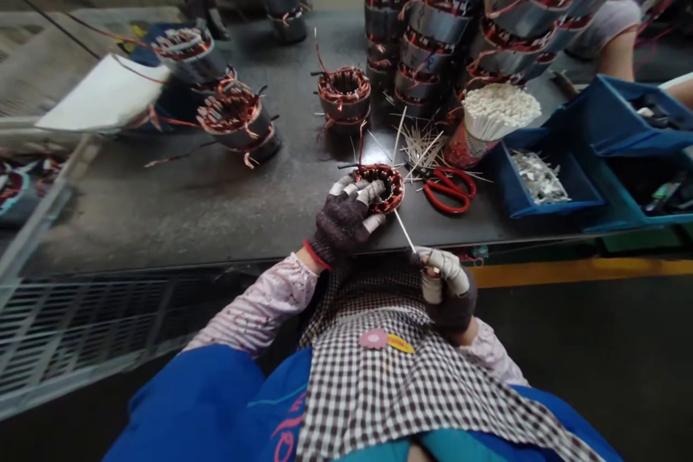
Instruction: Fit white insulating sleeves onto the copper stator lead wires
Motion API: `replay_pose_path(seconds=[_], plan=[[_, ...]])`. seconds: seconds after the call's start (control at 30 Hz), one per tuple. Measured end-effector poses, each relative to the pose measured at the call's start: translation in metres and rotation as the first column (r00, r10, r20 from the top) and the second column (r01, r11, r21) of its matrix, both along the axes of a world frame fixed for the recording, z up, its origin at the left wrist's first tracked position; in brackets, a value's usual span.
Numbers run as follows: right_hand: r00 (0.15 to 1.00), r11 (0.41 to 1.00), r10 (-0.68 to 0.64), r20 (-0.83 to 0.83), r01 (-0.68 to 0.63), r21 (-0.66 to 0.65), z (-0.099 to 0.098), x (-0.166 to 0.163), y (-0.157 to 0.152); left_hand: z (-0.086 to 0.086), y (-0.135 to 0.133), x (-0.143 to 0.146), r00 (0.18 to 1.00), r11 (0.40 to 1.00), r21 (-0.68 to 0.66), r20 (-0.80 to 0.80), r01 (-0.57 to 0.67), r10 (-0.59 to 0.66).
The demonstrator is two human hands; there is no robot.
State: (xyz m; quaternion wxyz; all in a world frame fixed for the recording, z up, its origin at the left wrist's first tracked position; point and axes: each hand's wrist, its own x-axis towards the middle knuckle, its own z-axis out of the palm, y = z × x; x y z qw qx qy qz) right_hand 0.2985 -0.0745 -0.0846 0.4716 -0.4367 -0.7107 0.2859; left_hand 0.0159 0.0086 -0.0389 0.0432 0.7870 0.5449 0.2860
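Near the front edge of the dark bench, a motor stator (399, 191) with copper windings stands with its open end up. My left hand (346, 216), in a dark glove with taped fingertips, holds it from the left, fingers over the rim and partly inside the ring. A thin white lacing cord (405, 231) runs taut from the stator's near side down to my right hand (447, 285). The taped fingers of that hand are closed on the cord's end, in front of the bench edge. Behind the stator stands another wound stator (345, 95).
Red-handled scissors (450, 190) lie right of the stator, beside loose white strips (422, 148) and a cup of white sticks (501, 112). Blue bins (552, 206) stand farther right. Stacked stators (436, 36) rise behind. At left are another stator (232, 115) and a co-worker's gloved hand (200, 0).
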Motion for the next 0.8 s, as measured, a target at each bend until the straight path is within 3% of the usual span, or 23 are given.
replay_pose_path(seconds=[0.13, 0.27, 0.4, 0.57, 0.7, 0.8], plan=[[0.998, 0.972, 0.052, -0.046, -0.040, 0.232, 0.016, -0.010, -0.006, 0.021, 0.003, -0.011, 0.990, 0.994, -0.022, -0.093, 0.107, -0.109], [0.999, 0.986, 0.031, 0.007, -0.032, 0.161, 0.026, -0.025, 0.003, 0.034, 0.013, -0.020, 0.977, 0.986, -0.032, -0.129, 0.164, -0.167], [0.998, 0.986, 0.038, 0.053, -0.046, 0.160, 0.029, -0.035, 0.003, 0.033, 0.020, -0.023, 0.982, 0.989, -0.095, -0.140, 0.114, -0.126], [0.996, 0.980, 0.083, 0.015, -0.084, 0.180, 0.014, -0.049, 0.008, 0.030, 0.010, -0.013, 0.996, 0.996, -0.087, -0.087, -0.006, -0.002], [0.994, 0.986, 0.106, -0.035, -0.101, 0.135, -0.004, -0.052, 0.018, 0.032, 0.009, -0.005, 0.994, 0.999, -0.013, -0.101, 0.042, -0.043], [0.991, 0.990, 0.125, -0.042, -0.122, 0.068, -0.010, -0.046, 0.019, 0.028, 0.013, -0.005, 0.991, 0.998, -0.040, -0.121, 0.056, -0.061]])
